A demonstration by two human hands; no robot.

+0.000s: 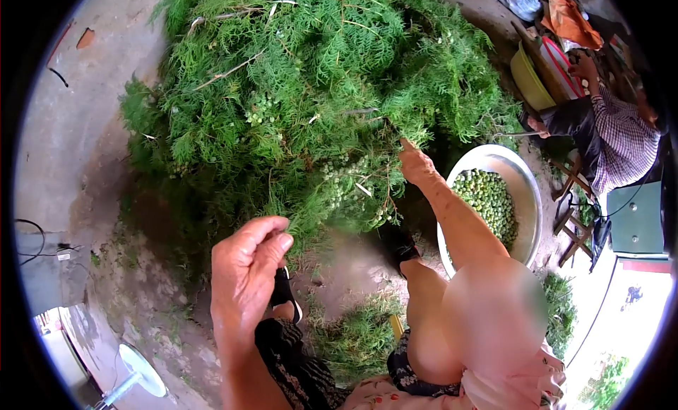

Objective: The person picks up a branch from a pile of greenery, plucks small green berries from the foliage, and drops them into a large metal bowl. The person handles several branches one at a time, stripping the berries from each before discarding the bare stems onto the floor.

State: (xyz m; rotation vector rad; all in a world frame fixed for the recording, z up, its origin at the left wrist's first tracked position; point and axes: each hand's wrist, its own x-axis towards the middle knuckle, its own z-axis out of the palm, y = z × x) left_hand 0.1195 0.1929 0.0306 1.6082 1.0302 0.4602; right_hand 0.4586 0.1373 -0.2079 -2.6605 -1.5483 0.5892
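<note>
Green, feathery branches [311, 78] heaped on the bare ground [70, 127] fill the upper half of the frame as a seated person works at the pile's near edge. The right hand [418, 166], at centre right, reaches into the foliage beside a cluster of pale green berries [346, 177]. Its fingertips are lost among the sprigs, so its grip cannot be told. The left hand [244, 269], at lower centre, hangs just short of the pile with its fingers [272, 244] curled against the thumb. Whether anything lies between them cannot be made out. Just right of the outstretched arm stands a metal basin [530, 191] holding picked berries [487, 198]. At the upper right edge another person [621, 141] in a checked shirt bends near a yellow tub [530, 78].
</note>
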